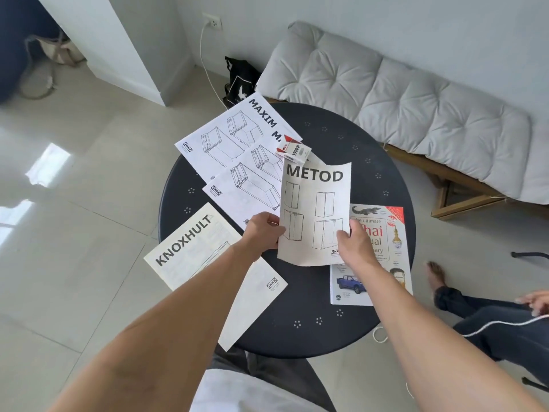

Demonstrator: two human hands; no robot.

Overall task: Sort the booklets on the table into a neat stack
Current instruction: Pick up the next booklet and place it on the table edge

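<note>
Both hands hold the white METOD booklet (315, 203) lifted above the round dark table (356, 162). My left hand (264, 231) grips its left edge and my right hand (355, 243) grips its lower right corner. Two MAXIMERA booklets lie overlapping at the table's far left, the back one (225, 135) partly under the nearer one (246, 185). The KNOXHULT booklet (196, 251) lies at the near left, overhanging the edge under my left forearm. A colourful Thai dictionary book (383, 257) lies at the right, partly hidden by my right hand and the METOD booklet.
A small red and white box (292, 150) rests on the MAXIMERA booklets. A grey cushioned bench (401, 93) stands behind the table. Another person's leg (487, 319) and foot (436, 275) are on the floor at the right, with a white cord (505, 322) across them. A black bag (240, 81) leans by the wall.
</note>
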